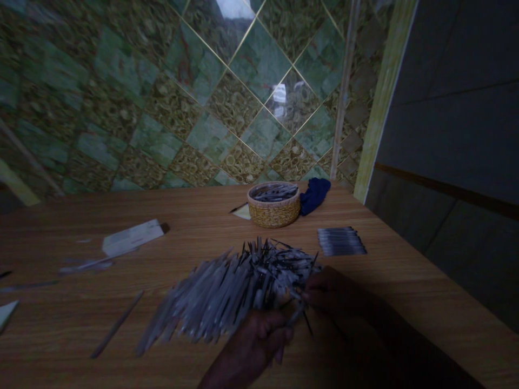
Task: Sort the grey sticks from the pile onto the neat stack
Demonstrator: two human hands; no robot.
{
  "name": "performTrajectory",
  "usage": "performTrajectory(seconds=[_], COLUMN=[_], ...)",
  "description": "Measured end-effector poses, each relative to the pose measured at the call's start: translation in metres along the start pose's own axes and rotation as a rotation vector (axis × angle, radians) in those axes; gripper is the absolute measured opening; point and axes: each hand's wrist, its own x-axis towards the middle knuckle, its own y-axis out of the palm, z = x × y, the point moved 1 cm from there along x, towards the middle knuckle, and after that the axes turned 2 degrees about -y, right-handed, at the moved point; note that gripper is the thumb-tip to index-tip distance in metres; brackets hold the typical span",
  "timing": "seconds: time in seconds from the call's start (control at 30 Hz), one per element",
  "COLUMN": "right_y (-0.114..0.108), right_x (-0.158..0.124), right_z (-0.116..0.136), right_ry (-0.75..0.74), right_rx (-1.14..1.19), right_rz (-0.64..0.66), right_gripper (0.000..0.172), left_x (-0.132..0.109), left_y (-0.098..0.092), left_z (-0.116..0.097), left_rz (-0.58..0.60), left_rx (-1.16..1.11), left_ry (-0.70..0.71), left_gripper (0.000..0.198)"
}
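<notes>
My left hand (263, 337) is closed around one end of a slim pale pen (299, 313) with dark parts. My right hand (326, 289) pinches at its other end, fingers together; shadow hides exactly what lies between them. Just beyond both hands spreads a big heap of similar pens (219, 292), translucent grey with black ends, mostly lying slanted side by side. A thin dark stick (308, 324) shows below the right fingers. To the right of the heap lies a neat row of several pens (341, 241).
A woven basket (273, 213) filled with more pens stands at the back, beside a dark blue cloth (315, 195). Toward the left lie a white box (133, 237), clear plastic strips (87, 264) and one single pen (117, 324). A tiled wall (243, 108) rises behind the wooden table (194, 216).
</notes>
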Motion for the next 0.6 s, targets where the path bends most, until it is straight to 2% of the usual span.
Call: performTrajectory(seconds=[0.2, 0.33, 0.4, 0.5, 0.6], right_y=[0.0006, -0.0029, -0.0010, 0.0033, 0.0033], right_x=[0.0019, 0.0008, 0.0008, 0.0023, 0.0036], right_z=[-0.0011, 0.0001, -0.0014, -0.0026, 0.0002], right_ry=[0.072, -0.031, -0.013, 0.030, 0.038], right_rx=[0.033, 0.080, 0.132, 0.120, 0.023], right_rz=[-0.083, -0.096, -0.071, -0.039, -0.063], right_gripper=[0.041, 0.018, 0.013, 0.025, 0.039], left_x=[0.0000, -0.0001, 0.0000, 0.0007, 0.0009], left_y=[-0.0026, -0.0035, -0.0026, -0.0012, -0.0013], left_z=[-0.0084, -0.0076, -0.0059, -0.0040, -0.0049], left_rz=[-0.017, -0.022, -0.010, 0.010, 0.005], left_rx=[0.017, -0.006, -0.026, -0.026, 0.009], left_ry=[-0.040, -0.040, -0.027, -0.018, -0.030], left_gripper=[0.029, 0.028, 0.028, 0.028, 0.029])
